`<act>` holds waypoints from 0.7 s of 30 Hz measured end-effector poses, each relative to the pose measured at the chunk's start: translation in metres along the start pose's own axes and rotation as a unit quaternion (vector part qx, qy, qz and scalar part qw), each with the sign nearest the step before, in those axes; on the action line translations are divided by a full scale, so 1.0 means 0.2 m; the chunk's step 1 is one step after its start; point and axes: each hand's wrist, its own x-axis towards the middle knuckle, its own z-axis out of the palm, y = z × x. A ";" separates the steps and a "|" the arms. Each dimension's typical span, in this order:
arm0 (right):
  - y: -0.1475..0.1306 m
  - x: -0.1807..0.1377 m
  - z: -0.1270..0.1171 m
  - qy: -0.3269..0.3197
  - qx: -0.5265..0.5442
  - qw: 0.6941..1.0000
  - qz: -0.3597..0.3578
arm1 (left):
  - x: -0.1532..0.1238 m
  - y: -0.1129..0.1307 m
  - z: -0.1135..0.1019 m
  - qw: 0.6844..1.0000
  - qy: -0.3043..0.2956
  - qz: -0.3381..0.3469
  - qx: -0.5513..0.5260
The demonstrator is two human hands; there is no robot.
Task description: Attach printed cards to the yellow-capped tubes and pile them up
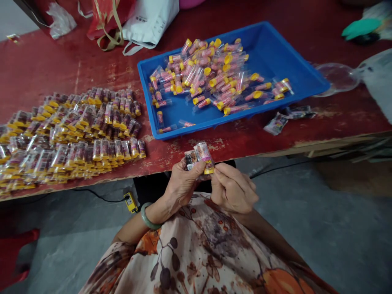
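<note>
**Labelled tube held over the lap**

A small clear plastic tube with a yellow cap and printed wrap (204,157) sits just below the edge of the worn red tabletop (61,65), pinched between the left hand (180,185) and right hand (232,190); both hands' fingers are closed on it. Wrapped tubes lie in rows (70,134) at left; a blue plastic tray (275,53) holds loose ones. Grey concrete floor (321,228) lies below.
</note>
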 end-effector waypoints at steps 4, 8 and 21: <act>0.02 0.00 0.00 0.001 0.003 1.000 -0.017 | 0.00 0.00 0.00 1.000 -0.010 -0.004 0.002; 0.02 0.04 -0.01 -0.020 0.052 0.997 0.049 | 0.01 0.01 0.01 1.000 -0.011 0.009 -0.003; 0.00 0.08 -0.02 -0.033 0.041 0.997 0.047 | 0.01 0.01 0.02 1.000 -0.021 0.000 0.000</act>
